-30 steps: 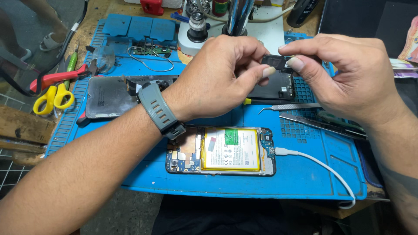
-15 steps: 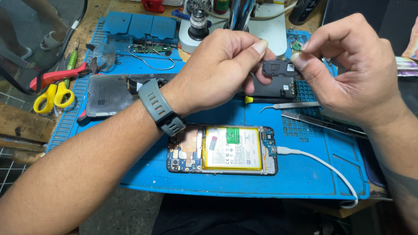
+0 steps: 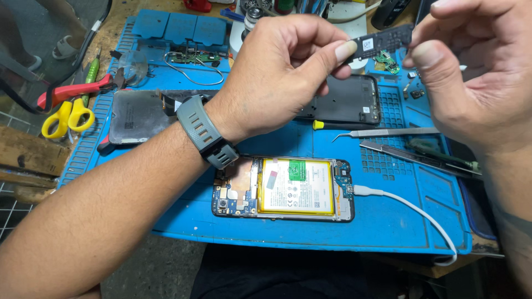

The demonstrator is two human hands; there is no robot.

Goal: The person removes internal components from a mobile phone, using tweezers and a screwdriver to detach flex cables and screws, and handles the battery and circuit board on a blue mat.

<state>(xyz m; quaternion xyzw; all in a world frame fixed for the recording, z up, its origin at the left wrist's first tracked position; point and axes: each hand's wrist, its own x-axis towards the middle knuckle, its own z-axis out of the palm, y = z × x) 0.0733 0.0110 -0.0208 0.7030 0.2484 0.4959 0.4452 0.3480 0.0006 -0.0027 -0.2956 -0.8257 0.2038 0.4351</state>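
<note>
Pinching a small black cover plate (image 3: 383, 41) at its ends, left hand (image 3: 277, 77) and right hand (image 3: 476, 72) held it above the mat's (image 3: 388, 221) far edge; judged light, thin, fragile.

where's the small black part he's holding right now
In the head view, the small black part is held up top right, pinched between the left hand and right hand, above the blue mat.

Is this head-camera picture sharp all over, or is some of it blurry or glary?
Head view: the opened phone on the blue mat is crisp, evenly lit, with a mild sheen on its battery. The right hand, close to the lens, looks slightly soft and oversized. The left hand and the small black part it pinches are sharp. Shadows are soft.
</note>
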